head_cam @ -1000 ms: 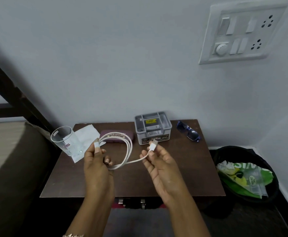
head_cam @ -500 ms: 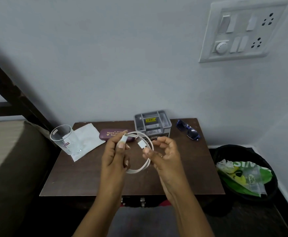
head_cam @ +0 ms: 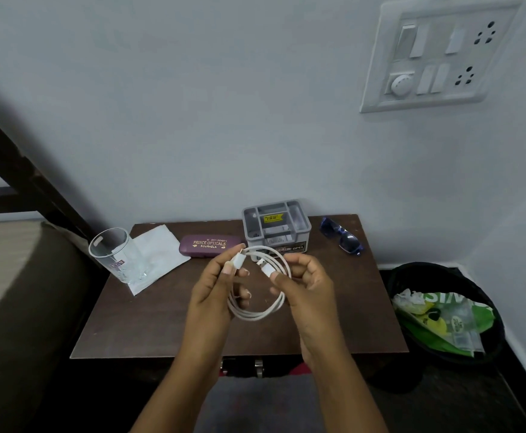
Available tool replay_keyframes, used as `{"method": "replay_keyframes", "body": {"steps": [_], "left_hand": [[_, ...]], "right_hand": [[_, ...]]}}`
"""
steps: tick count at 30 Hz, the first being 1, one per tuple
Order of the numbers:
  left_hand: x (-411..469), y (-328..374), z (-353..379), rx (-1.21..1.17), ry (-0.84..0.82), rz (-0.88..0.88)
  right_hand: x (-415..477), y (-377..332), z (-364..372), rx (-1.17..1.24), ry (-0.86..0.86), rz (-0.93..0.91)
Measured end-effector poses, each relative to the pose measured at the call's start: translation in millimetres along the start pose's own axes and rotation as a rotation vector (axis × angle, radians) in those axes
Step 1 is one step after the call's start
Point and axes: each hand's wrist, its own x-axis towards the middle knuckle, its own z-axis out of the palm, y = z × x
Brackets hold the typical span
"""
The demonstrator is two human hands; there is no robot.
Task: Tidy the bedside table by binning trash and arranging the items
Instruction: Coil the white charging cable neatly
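Observation:
A white charging cable (head_cam: 257,312) is coiled into a loop above the brown bedside table (head_cam: 149,326). My left hand (head_cam: 215,292) pinches one plug end of it between thumb and fingers. My right hand (head_cam: 305,289) grips the other plug end and the loop's right side. Along the table's back stand a clear glass (head_cam: 116,256) on a white tissue (head_cam: 158,256), a purple spectacle case (head_cam: 210,245), a grey compartment organiser (head_cam: 275,226) and blue sunglasses (head_cam: 343,237).
A black bin (head_cam: 443,276) holding green and white wrappers stands on the floor right of the table. A bed edge (head_cam: 15,292) lies to the left. A switchboard (head_cam: 439,51) is on the wall above.
Both hands came together over the table's middle, and the cable went from a wide stretched shape to a tight coil held between them.

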Motion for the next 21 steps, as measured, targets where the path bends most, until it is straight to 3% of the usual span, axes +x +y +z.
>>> {"method": "replay_keyframes", "body": {"steps": [2,5,7,13,17,21], "left_hand": [[2,0,1,-0.092,0.026,-0.051],[1,0,3,-0.081,-0.016,-0.052],[-1,0,3,-0.045,-0.045,-0.039],[4,-2,-8,-0.157,0.067,-0.103],[6,-4,-14,-0.137,0.04,-0.132],[8,-5,-16,0.007,0.084,-0.102]], "right_hand": [[1,2,2,-0.039,0.089,-0.048],[2,8,2,-0.461,0.175,-0.281],[3,10,1,-0.543,0.175,-0.349],[4,-3,-8,0.331,-0.099,0.161],[5,1,-7,0.352,-0.084,0.191],[5,4,-5,0.147,-0.077,0.116]]}}
